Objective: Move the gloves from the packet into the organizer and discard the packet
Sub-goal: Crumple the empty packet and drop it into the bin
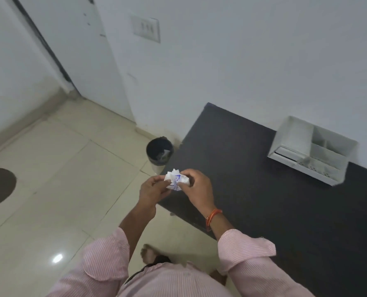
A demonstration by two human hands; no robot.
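Both the left hand (151, 190) and right hand (196, 184) are clamped on the crumpled packet (176, 180), centre frame. Recommend compressing it tight, then releasing directly above the black bin (159, 151).

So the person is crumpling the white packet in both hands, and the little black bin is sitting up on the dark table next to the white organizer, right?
Not quite. The head view shows the black bin standing on the tiled floor, beside the corner of the dark table, not on it. The rest holds: both hands, left and right, crumple the white packet, and the white organizer sits on the table.
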